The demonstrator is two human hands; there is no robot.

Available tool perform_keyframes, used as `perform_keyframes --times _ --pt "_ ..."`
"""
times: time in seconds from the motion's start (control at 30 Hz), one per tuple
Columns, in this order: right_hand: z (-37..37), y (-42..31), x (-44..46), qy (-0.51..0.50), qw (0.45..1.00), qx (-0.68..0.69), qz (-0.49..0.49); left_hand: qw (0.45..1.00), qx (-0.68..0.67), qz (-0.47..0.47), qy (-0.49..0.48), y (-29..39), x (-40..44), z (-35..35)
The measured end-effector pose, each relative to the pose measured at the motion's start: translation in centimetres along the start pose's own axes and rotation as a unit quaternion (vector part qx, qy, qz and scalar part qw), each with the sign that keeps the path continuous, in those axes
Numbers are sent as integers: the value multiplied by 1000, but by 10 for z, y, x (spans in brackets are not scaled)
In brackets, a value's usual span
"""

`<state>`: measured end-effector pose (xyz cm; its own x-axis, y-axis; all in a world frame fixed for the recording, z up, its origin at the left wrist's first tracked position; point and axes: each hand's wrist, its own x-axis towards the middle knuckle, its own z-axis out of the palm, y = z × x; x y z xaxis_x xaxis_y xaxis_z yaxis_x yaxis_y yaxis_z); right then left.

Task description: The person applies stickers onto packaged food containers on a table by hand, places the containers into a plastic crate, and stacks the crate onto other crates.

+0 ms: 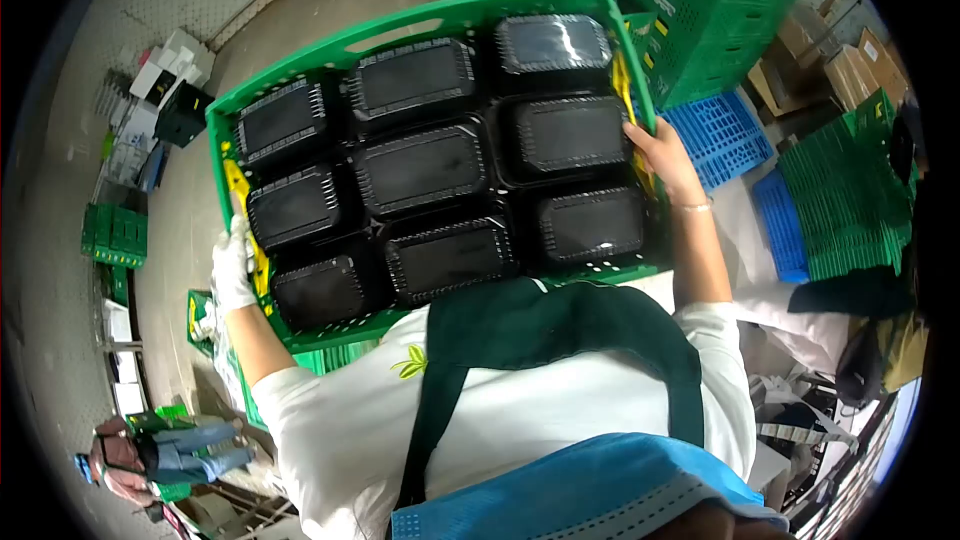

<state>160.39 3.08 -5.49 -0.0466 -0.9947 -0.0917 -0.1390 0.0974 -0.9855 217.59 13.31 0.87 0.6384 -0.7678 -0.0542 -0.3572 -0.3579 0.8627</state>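
A large green plastic crate (420,12) is held up in front of my body, slightly tilted in view. Inside it, black lidded food containers (422,170) stand in several rows, their clear lids catching the light. My left hand (233,265), in a white glove, grips the crate's left end by the yellow handle area (240,190). My right hand (668,160), bare, is wrapped round the right end, with the thumb over the rim and the other fingers hidden behind the wall. A thin band circles the right wrist.
Tall stacks of green crates (735,15) stand at the far right, beside a blue pallet (722,135) on the floor. Another green stack (845,195) and cardboard boxes (865,70) are further right. A person (170,455) is at lower left, near a small green crate (115,233).
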Motion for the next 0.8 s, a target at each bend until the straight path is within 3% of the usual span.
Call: perform_keyframes --times 0.03,0.07,0.23,0.33,0.43,0.57,0.73,0.8 --pt "-9 11 27 22 1000 -4 6 1000 -6 15 -15 15 28 34" --pt "11 2 12 32 999 -9 17 999 -6 32 -30 15 51 19" --pt "-5 -14 112 126 988 14 83 990 20 32 -139 100 216 177" --pt "3 -30 113 222 970 25 92 973 -10 55 -225 131 297 219" --pt "-13 -39 126 282 951 70 109 953 5 92 -289 184 332 295" --pt "-37 -41 144 355 928 28 106 927 62 142 -343 226 367 400" --pt "-63 -20 222 405 901 -11 156 895 75 124 -423 262 417 543" --pt "-60 4 227 441 882 -8 168 889 72 118 -437 263 418 569"
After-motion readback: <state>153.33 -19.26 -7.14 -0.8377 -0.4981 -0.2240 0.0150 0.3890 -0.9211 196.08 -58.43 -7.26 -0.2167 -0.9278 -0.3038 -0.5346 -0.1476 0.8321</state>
